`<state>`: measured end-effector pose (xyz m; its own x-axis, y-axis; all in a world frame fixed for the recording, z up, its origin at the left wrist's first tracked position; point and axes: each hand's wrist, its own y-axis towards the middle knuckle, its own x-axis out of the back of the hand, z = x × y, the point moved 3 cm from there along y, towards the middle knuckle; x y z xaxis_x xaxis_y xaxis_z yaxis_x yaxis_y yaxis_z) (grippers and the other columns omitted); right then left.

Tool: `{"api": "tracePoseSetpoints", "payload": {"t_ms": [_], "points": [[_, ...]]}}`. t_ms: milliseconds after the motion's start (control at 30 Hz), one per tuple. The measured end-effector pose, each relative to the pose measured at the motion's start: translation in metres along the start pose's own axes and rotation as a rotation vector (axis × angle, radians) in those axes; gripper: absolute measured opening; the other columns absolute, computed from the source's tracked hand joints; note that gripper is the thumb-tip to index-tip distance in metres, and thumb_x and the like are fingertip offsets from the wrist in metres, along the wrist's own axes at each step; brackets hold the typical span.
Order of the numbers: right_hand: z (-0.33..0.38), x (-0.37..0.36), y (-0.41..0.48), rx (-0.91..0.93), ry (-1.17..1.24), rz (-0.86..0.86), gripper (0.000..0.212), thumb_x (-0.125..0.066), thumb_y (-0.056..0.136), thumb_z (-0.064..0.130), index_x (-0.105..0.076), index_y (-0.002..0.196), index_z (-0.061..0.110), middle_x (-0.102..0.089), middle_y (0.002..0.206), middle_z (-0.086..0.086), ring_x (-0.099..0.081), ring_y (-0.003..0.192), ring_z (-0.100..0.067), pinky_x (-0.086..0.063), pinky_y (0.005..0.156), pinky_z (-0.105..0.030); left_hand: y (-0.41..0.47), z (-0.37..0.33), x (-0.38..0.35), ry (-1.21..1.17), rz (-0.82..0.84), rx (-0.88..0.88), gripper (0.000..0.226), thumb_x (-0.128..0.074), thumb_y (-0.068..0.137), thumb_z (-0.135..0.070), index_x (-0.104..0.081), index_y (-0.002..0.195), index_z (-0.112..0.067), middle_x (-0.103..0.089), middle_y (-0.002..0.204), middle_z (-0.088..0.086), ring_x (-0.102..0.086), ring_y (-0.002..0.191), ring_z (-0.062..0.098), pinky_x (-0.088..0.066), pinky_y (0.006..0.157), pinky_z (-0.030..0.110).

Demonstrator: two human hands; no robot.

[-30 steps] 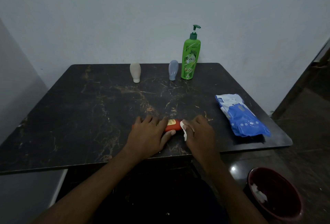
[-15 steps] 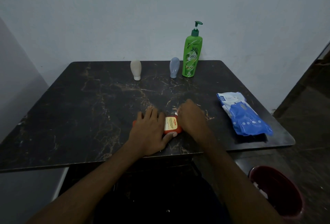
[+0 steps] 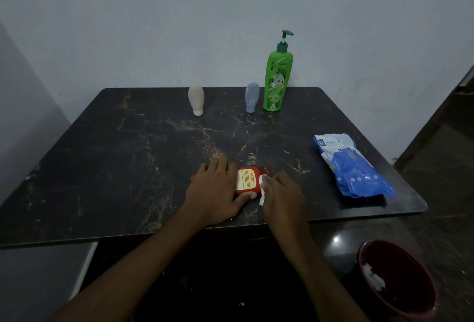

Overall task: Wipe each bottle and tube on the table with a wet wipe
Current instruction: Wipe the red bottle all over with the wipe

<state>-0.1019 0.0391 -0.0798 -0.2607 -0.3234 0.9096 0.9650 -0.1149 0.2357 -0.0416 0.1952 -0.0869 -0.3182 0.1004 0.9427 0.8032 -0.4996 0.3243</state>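
- Four items to wipe stand or lie on the tabletop point(image 3: 128, 155); one, the red tube point(image 3: 247, 180), is being worked on and lies flat near the front edge.
- The left hand point(image 3: 215, 190) grips it, thumb curled round the near side; the right hand point(image 3: 280, 193) pinches the wet wipe point(image 3: 262, 188) against the tube's right end.
- The beige tube point(image 3: 196, 98), grey tube point(image 3: 252, 97) and green pump bottle point(image 3: 275, 83) stand at the back (whether wiped, I cannot tell).
- Crumpled wipes point(image 3: 373, 276) in the red bin point(image 3: 410, 293) suggest some wiping is done.
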Motion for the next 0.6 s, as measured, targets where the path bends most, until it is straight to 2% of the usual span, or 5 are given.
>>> {"api": "tracePoseSetpoints", "payload": {"t_ms": [200,333,433,533,600], "points": [[0.001,0.009,0.06,-0.016,-0.063,0.094,0.022,-0.059,0.093,0.027,-0.065,0.112,0.017,-0.057,0.118,-0.007,-0.053,0.108,-0.02,-0.047,0.091,-0.034,-0.002,-0.001,0.005,-0.023,-0.047,-0.024,0.084,-0.029,0.084,-0.089,-0.05,0.124,-0.019,-0.058,0.123,0.004,-0.056,0.11,0.02,-0.047,0.096,0.041],[-0.012,0.034,0.085,-0.065,0.254,0.429,0.021,-0.055,0.093,0.015,-0.073,0.101,0.006,-0.07,0.103,-0.013,-0.063,0.09,-0.019,-0.053,0.084,-0.035,-0.004,-0.002,0.009,-0.042,-0.107,-0.053,0.079,-0.036,0.084,-0.087,-0.052,0.12,-0.018,-0.062,0.116,0.003,-0.06,0.102,0.019,-0.049,0.09,0.039],[-0.027,0.036,0.084,-0.128,0.505,0.605,0.02,-0.055,0.095,0.014,-0.071,0.104,0.006,-0.067,0.11,-0.019,-0.058,0.079,-0.019,-0.05,0.068,-0.028,-0.006,-0.003,0.012,-0.048,-0.14,-0.079,0.074,-0.039,0.084,-0.085,-0.052,0.116,-0.019,-0.064,0.111,0.002,-0.061,0.097,0.019,-0.048,0.084,0.038],[-0.044,0.028,0.07,-0.319,1.079,0.605,0.021,-0.049,0.094,0.003,-0.069,0.101,0.002,-0.059,0.121,-0.025,-0.055,0.084,-0.021,-0.046,0.065,-0.026,-0.008,-0.003,0.015,-0.098,-0.181,-0.057,0.074,-0.04,0.084,-0.086,-0.051,0.116,-0.02,-0.064,0.109,0.0,-0.061,0.092,0.017,-0.05,0.079,0.037],[-0.046,0.024,0.055,-0.353,1.292,0.548,0.026,-0.042,0.092,-0.007,-0.066,0.103,-0.005,-0.056,0.124,-0.029,-0.054,0.089,-0.026,-0.046,0.064,-0.027,-0.009,-0.002,0.019,-0.143,-0.22,-0.023,0.074,-0.043,0.084,-0.086,-0.049,0.117,-0.02,-0.063,0.105,0.0,-0.061,0.088,0.016,-0.052,0.075,0.036]]}}
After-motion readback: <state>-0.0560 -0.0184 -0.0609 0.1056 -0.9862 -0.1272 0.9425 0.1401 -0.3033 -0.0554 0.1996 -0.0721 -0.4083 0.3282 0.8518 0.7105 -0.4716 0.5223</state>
